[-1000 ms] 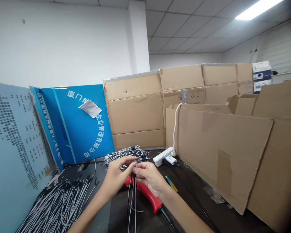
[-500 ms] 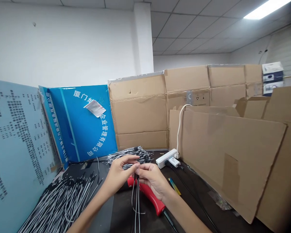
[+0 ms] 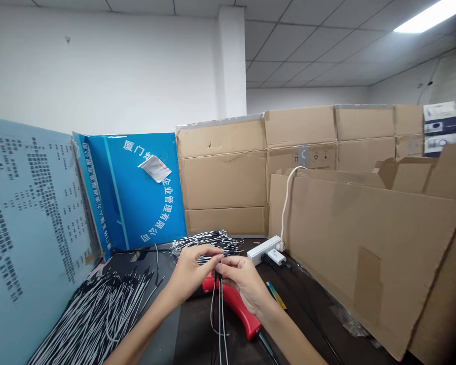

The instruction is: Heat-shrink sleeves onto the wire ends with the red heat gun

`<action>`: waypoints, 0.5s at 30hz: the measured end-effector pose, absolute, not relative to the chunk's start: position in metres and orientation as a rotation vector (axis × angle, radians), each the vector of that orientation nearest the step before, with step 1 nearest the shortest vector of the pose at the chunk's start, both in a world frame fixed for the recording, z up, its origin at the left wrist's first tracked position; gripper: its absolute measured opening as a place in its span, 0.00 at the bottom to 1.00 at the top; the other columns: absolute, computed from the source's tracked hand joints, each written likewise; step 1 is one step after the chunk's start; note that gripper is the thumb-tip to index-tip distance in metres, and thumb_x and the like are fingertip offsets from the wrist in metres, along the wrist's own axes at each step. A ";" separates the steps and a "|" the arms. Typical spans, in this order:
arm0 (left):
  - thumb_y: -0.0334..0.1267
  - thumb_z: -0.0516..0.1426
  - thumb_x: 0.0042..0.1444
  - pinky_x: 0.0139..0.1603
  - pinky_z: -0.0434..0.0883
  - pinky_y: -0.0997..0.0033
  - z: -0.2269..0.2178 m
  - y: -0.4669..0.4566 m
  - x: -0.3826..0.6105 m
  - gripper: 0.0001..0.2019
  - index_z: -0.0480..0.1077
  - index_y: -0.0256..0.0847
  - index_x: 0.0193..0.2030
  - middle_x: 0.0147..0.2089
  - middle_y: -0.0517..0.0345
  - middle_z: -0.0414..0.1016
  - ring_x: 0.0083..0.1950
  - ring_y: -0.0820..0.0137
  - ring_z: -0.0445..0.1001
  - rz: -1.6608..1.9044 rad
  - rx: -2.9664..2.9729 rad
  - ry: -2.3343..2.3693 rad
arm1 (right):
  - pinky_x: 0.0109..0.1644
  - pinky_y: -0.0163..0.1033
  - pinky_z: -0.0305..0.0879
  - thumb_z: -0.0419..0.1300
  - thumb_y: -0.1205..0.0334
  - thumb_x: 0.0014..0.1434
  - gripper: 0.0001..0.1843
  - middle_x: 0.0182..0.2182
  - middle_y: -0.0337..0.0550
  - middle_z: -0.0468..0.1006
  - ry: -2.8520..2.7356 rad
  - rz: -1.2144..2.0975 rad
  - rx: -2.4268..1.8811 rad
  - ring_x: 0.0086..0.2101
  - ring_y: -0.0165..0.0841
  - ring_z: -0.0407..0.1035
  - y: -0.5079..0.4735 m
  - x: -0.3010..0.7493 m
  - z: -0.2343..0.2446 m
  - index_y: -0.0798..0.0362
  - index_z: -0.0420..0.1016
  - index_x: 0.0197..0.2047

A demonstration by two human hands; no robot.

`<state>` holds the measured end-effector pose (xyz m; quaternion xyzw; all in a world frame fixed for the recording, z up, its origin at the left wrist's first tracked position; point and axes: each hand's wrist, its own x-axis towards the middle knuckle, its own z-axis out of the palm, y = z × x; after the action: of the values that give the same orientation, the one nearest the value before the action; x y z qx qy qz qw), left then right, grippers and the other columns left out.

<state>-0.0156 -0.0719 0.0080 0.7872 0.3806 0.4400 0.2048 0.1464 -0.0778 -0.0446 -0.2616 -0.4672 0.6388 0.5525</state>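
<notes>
My left hand (image 3: pixel 195 268) and my right hand (image 3: pixel 240 282) meet fingertip to fingertip at the middle of the table. Both pinch the upper ends of a few thin wires (image 3: pixel 221 319), grey-white and black, which hang down toward me. The exact ends are hidden by my fingers. Just beneath my hands lies a red heat gun (image 3: pixel 243 312), its grip pointing toward me. Behind my fingers is a pile of black-and-white wires (image 3: pixel 209 241). A bigger bundle of similar wires with black ends (image 3: pixel 99 314) spreads out left of my left forearm.
A white power strip (image 3: pixel 264 248) with plugs stands right of my hands, its cords running along the dark table. A small blue-yellow packet (image 3: pixel 276 295) lies near my right wrist. Cardboard panels (image 3: pixel 365 243) and a blue board (image 3: pixel 144 203) wall in the table.
The view has shifted slightly, so everything appears a little further right. Both hands keep their pinch on the wires, with only small finger movement.
</notes>
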 end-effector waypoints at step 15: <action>0.51 0.55 0.64 0.57 0.71 0.59 -0.010 -0.060 -0.008 0.20 0.77 0.38 0.51 0.53 0.47 0.80 0.54 0.57 0.77 1.104 1.924 0.995 | 0.43 0.35 0.70 0.76 0.58 0.49 0.13 0.38 0.46 0.84 -0.939 1.465 -0.565 0.41 0.35 0.75 -0.065 0.171 -0.034 0.54 0.83 0.35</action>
<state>-0.0080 -0.0596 -0.0101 0.7419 0.3837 0.4259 0.3479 0.1714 -0.0646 -0.0343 -0.2446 -0.4066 0.6346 0.6100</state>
